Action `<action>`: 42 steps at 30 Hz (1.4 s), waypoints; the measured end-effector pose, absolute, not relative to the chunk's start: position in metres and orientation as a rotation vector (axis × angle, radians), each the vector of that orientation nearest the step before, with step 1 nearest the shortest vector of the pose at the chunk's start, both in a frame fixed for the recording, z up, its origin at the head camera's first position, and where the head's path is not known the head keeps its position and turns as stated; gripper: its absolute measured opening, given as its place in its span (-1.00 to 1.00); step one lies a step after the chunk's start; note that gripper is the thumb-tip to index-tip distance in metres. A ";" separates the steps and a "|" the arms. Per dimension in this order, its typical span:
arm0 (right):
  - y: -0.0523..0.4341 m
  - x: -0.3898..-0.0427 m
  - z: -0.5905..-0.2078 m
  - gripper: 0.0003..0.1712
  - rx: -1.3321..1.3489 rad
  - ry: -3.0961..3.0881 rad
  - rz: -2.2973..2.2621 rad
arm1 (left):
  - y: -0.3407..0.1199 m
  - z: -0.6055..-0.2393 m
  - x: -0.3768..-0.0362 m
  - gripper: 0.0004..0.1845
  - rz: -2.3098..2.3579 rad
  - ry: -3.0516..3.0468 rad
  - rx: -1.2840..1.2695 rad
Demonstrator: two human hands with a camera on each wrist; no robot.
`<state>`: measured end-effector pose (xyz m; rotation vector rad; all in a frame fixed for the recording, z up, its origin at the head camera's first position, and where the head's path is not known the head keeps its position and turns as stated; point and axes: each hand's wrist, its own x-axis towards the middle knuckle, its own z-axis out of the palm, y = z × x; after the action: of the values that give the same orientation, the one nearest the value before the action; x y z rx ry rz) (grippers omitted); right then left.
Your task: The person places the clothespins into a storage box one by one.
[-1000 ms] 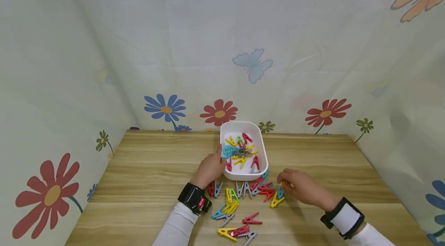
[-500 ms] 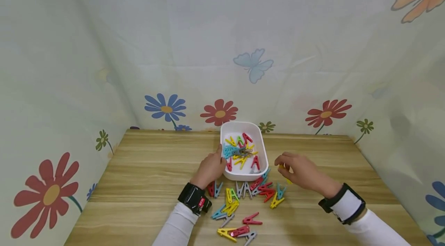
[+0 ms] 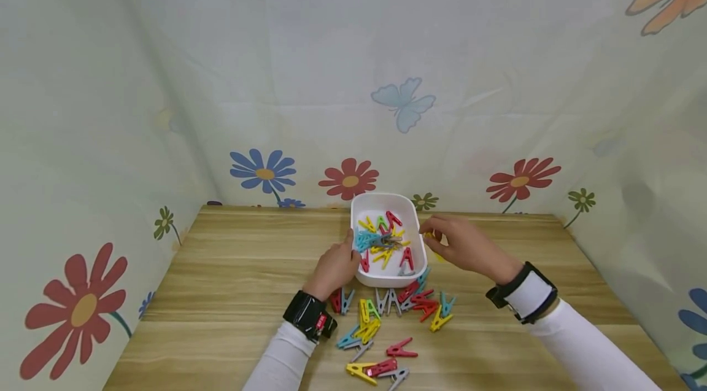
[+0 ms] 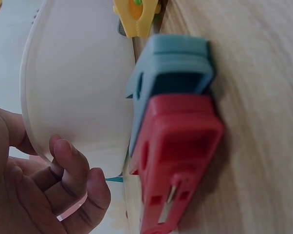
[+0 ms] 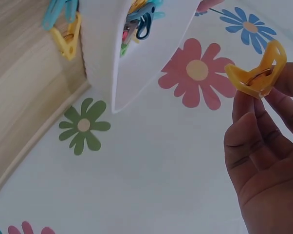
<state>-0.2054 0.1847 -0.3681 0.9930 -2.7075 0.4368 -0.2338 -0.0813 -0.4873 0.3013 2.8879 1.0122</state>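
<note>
A white plastic tub [image 3: 386, 281] stands on the table with several coloured clothespins [image 3: 381, 242] inside. My left hand [image 3: 334, 265] grips its left rim; in the left wrist view the thumb goes over the rim and the fingers [image 4: 71, 165] curl against the outer wall. Just beyond the tub's right side, my right hand [image 3: 468, 247] is raised. It pinches a yellow clothespin [image 5: 258, 80], seen plainly in the right wrist view and mostly hidden by fingers in the head view.
Several loose clothespins lie in front of the tub, among them a lone red clothespin [image 3: 401, 348] and a yellow clothespin [image 3: 440, 318] at the right. A red clothespin [image 4: 178, 156] and a blue-grey one [image 4: 171, 63] lie beside the left hand. Flowered cloth [image 3: 309, 102] surrounds the wooden table [image 3: 237, 274].
My right hand has lifted the yellow clothespin from the right of the pile and carried it up and leftward to the tub's right side. The left hand and tub stay put.
</note>
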 end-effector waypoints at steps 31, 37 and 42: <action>0.134 -0.266 -0.415 -0.29 0.940 -2.830 0.689 | -0.079 -0.482 -0.233 -0.32 1.029 2.837 0.280; 0.158 -0.267 -0.419 -0.14 0.867 -2.805 0.751 | -0.081 -0.483 -0.235 -0.33 1.037 2.841 0.275; 0.181 -0.262 -0.425 -0.18 0.784 -2.840 0.770 | -0.082 -0.486 -0.234 -0.32 1.038 2.820 0.249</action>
<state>-0.2619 0.1807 -0.4253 0.7841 -2.8399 0.7698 -0.2342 -0.0817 -0.4855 0.2492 2.8203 1.0377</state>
